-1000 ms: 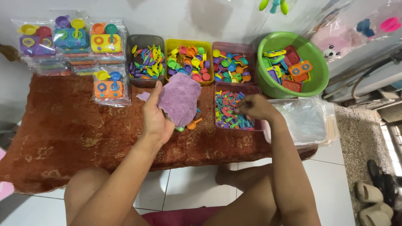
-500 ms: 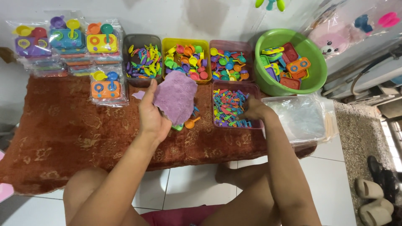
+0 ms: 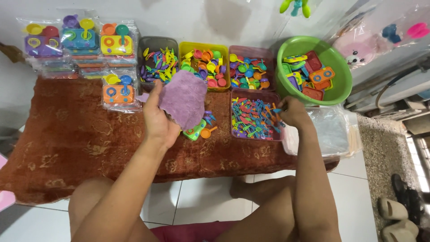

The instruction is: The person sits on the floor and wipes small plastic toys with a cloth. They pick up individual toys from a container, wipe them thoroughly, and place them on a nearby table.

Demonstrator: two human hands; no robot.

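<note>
Bare rust-red patterned cloth tabletop [image 3: 67, 148] lies open at the near left. Farther back, a row of toy-filled plastic tubs [image 3: 204, 62], stacked clear toy packets [image 3: 80, 49] and a round green plastic basin [image 3: 313, 69] crowd the far edge

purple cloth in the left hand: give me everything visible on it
The purple cloth is a soft, fuzzy-looking lilac rag, like microfibre, plain with no pattern. It is crumpled and draped rather than spread flat, with one corner poking out to the left of the thumb. The left hand grips it from below and lifts it above the brown patterned rug. It hangs over a small green toy piece and hides part of the grey bin of coloured plastic pieces behind it.
</note>
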